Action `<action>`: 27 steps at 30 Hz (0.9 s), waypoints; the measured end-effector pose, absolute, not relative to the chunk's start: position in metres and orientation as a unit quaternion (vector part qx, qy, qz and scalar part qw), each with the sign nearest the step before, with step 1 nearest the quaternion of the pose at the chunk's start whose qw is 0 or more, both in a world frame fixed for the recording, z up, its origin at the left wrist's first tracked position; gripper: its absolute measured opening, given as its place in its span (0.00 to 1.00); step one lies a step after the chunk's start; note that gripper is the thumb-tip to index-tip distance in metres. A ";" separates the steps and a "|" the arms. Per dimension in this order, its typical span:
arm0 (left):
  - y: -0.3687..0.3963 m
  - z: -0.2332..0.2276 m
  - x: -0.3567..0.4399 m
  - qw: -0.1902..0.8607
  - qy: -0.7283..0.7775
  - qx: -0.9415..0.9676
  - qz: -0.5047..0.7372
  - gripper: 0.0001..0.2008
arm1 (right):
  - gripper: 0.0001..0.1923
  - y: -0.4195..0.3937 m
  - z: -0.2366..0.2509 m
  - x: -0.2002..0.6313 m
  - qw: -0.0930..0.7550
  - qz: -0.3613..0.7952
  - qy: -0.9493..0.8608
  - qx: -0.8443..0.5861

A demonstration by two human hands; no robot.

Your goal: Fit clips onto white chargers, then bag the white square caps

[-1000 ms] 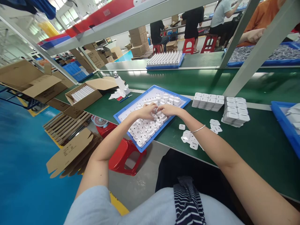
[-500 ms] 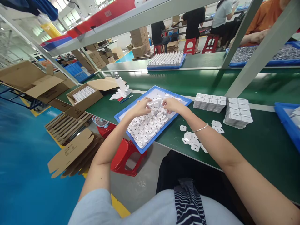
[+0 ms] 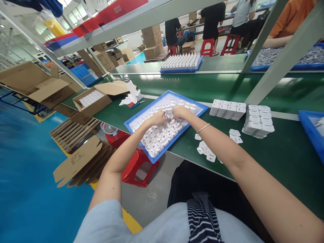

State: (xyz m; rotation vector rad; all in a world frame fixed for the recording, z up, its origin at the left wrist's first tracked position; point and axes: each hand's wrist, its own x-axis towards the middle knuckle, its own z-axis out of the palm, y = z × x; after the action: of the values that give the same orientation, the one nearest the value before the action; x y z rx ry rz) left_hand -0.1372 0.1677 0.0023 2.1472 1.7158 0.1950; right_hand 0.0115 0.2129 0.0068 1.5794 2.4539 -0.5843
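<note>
Now both hands, left hand and right hand, have closed together over the white chargers mid-tray; finger grip indiscernible.

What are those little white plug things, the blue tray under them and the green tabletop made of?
The small white plug adapters look like glossy moulded plastic. The shallow blue tray looks like thin, smooth plastic with a raised rim. The green table surface seems a matte rubbery mat, faintly reflective.
</note>
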 end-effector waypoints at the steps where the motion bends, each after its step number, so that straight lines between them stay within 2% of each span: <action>1: 0.167 0.005 -0.138 0.191 0.613 0.763 0.072 0.14 | 0.17 0.212 0.007 0.011 0.089 -0.198 0.824 0.524; 10: 0.179 0.009 -0.139 0.120 0.648 0.744 0.113 0.26 | 0.21 0.215 0.020 0.022 0.075 -0.197 0.830 0.517; 13: 0.190 0.001 -0.135 0.123 0.644 0.751 0.084 0.27 | 0.21 0.213 0.026 0.029 0.079 -0.192 0.827 0.522; 18: 0.198 -0.006 -0.133 0.136 0.630 0.762 0.061 0.28 | 0.14 0.204 0.025 0.033 0.074 -0.186 0.829 0.522; 24: 0.192 -0.006 -0.132 0.179 0.585 0.789 0.059 0.32 | 0.17 0.197 0.027 0.033 0.086 -0.197 0.832 0.512; 27: 0.194 -0.005 -0.129 0.193 0.574 0.794 0.059 0.29 | 0.15 0.192 0.028 0.037 0.090 -0.219 0.835 0.497</action>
State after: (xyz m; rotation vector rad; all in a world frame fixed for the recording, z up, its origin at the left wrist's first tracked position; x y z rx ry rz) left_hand -0.1291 0.1938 -0.0055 2.2277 1.6092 0.1646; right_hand 0.0368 0.1918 0.0279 1.4781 2.4813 -0.6502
